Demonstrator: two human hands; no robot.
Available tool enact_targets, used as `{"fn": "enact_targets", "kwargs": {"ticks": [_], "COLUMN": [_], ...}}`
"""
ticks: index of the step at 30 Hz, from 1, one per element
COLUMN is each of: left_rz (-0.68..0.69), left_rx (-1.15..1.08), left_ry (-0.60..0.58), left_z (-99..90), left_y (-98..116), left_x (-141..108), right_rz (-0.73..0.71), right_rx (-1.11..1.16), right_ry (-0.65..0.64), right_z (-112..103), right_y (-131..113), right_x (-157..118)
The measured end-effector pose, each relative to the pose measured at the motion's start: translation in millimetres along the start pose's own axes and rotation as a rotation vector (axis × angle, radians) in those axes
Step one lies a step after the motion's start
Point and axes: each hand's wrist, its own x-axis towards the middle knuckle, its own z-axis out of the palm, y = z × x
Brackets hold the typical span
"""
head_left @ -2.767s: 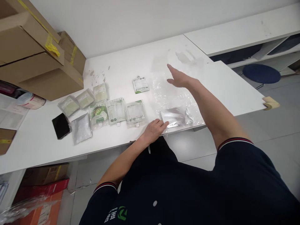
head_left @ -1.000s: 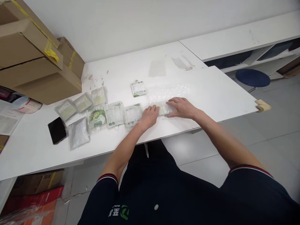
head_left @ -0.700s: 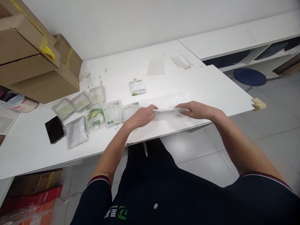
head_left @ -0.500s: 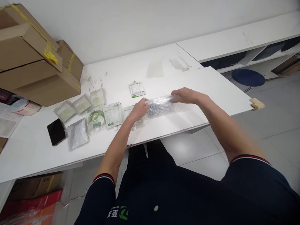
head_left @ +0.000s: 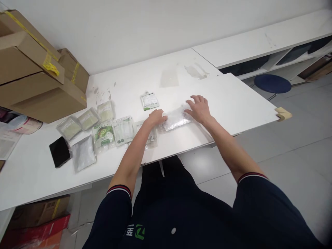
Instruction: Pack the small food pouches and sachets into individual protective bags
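A crinkled, shiny clear plastic bag lies on the table in front of me; what is inside is hard to make out. At its left end, my left hand is closed on the plastic, fingers together. Over the right end, my right hand is open with its fingers spread, the thumb near the bag's edge. Partly behind my left forearm lies a flat printed packet. Just beyond my left hand is a white and green spouted pouch.
Left on the white table are a green printed packet, a pale packet, several clear bags of pale contents, a silvery pouch and a black phone. Cardboard boxes stand far left; a blue stool is right.
My right hand has loosened from the bag's right end, its fingers spreading as it moves slightly left. My left hand stays at the left end. The bag now lies flatter and looks shorter.
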Motion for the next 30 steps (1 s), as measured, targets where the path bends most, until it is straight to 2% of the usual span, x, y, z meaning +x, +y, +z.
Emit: {"fn": "enact_targets", "kwargs": {"ticks": [2,3,5,7,8,10,12,15,18,20,22,25,27,30], "left_rz": [0.005,0.005,0.013,0.043,0.055,0.062,0.039,-0.046,-0.047,0.032,0.105,0.122,0.09,0.061], "left_rx": [0.03,0.053,0.088,0.061,0.003,-0.207,-0.517,-1.034,-1.404,-1.488,-1.458,-1.388,-1.396,-1.378], "left_ry": [-0.02,-0.011,0.034,0.055,0.05,0.025,0.021,0.016,-0.076,-0.168,-0.24,-0.289,-0.244,-0.055], "left_z": [0.3,1.0,3.3,7.0,9.6,16.8,26.9,44.7,59.0,63.6,63.5,58.1,54.4,51.8], "left_y": [7,12,22,33,37,43,47,48,44,41,36,32,31,32], "left_x": [0,0,-3,-6,-9,-14,-20,-31,-42,-48,-53,-52,-47,-39], "right_rz": [0.242,0.368,0.54,0.588,0.594,0.607,0.634,0.66,0.662,0.647,0.619,0.58,0.52,0.396], "right_rx": [0.177,0.276,0.492,0.719,0.818,0.957,0.988,0.906,0.958,1.133,1.293,1.375,1.376,1.371], "right_ry": [0.128,0.144,0.045,-0.121,-0.169,-0.176,-0.115,0.014,0.097,0.072,0.014,-0.001,0.025,-0.024], "right_z": [-6,-10,-16,-18,-18,-15,-11,-5,-1,1,3,4,3,-6], "right_y": [-1,-2,-6,-11,-14,-20,-24,-27,-26,-24,-22,-24,-30,-37], "right_x": [-24,-38,-64,-84,-90,-94,-92,-84,-78,-75,-73,-73,-72,-71]}}
